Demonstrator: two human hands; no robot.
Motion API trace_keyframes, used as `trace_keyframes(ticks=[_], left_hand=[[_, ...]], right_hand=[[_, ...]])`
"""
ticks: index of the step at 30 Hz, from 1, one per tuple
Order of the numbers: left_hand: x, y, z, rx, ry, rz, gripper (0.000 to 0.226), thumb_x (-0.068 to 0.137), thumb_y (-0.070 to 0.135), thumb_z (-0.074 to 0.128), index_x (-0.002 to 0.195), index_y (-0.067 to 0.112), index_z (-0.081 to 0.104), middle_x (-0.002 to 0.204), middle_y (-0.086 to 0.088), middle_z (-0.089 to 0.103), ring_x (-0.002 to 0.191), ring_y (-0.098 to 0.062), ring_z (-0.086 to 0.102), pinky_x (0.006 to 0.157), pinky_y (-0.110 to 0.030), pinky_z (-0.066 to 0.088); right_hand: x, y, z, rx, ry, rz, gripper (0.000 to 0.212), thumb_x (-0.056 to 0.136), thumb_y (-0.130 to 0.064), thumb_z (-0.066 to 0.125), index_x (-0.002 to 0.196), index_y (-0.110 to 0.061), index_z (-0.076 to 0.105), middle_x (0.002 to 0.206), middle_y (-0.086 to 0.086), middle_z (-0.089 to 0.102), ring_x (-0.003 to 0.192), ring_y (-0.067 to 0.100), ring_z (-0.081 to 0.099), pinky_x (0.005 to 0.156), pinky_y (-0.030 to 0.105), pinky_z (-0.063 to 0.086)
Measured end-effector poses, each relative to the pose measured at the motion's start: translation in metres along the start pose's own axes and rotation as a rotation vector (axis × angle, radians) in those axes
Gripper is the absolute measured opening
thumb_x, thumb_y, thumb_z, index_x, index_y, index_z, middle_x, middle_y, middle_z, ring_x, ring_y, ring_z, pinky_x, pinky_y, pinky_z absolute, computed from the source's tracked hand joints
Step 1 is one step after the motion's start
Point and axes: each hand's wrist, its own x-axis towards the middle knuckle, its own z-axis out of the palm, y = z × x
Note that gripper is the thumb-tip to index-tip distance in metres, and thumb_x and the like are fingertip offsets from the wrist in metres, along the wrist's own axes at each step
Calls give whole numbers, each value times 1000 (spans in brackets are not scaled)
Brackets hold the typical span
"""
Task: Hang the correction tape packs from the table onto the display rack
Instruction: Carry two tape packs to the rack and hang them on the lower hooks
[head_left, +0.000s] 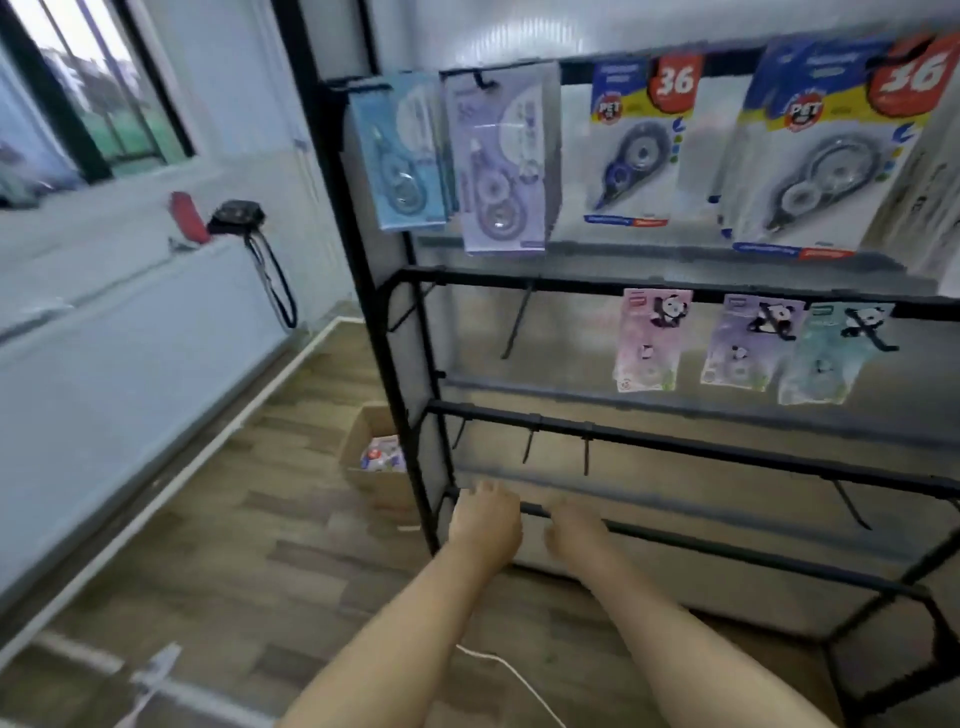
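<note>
Both arms are stretched low toward the black display rack (675, 447). The left hand (485, 519) reaches for the lowest front bar (727, 553), its fingers loosely curled at the bar, and whether that grip actually closes round the bar is too blurred to tell. The right hand (574, 535) hangs beside it with curled fingers, and I cannot tell whether it holds anything. Correction tape packs (641, 140) hang on the top rail, with smaller panda packs (649, 338) on the second rail. A cardboard box (374, 457) with more packs inside sits on the wooden floor (260, 519) just left of the rack.
</note>
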Motion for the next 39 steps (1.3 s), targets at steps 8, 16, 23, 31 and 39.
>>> trace_keyframes(ticks=[8,16,23,31,39], left_hand=[[-244,-264,16,43,-39,-412,35,97,21,43,129,8,45,131,-14,46,123,-32,42,96,-40,36],[-475,-447,51,-81,-77,-989,47,98,34,45,137,9,40,137,-13,42,127,-30,39,103,-43,34],[-612,-539,107,-198,-144,-1292,46,97,36,43,135,10,41,140,-13,41,131,-30,37,106,-44,32],[-694,-670,169,-380,-155,-1566,48,96,36,44,139,14,40,143,-10,42,133,-27,38,108,-41,33],[-754,-767,213,-536,-131,-1701,46,96,35,44,136,12,42,139,-10,42,131,-26,38,103,-39,38]], right_hand=[[-71,-315,71,-342,20,-630,30,96,-13,38,124,-9,49,130,11,49,122,29,44,95,37,40],[-197,-571,177,-457,-106,-1100,38,95,-11,40,133,-9,43,135,11,46,127,28,40,101,38,38],[-253,-734,265,-494,-259,-1346,43,97,-24,45,138,-10,41,138,11,46,128,28,43,102,39,39],[-250,-909,353,-608,-381,-1503,40,98,-18,42,136,-8,42,139,13,46,128,29,43,103,38,38],[-250,-1035,428,-655,-472,-1519,37,96,-16,42,131,-5,43,136,15,47,125,29,44,100,34,38]])
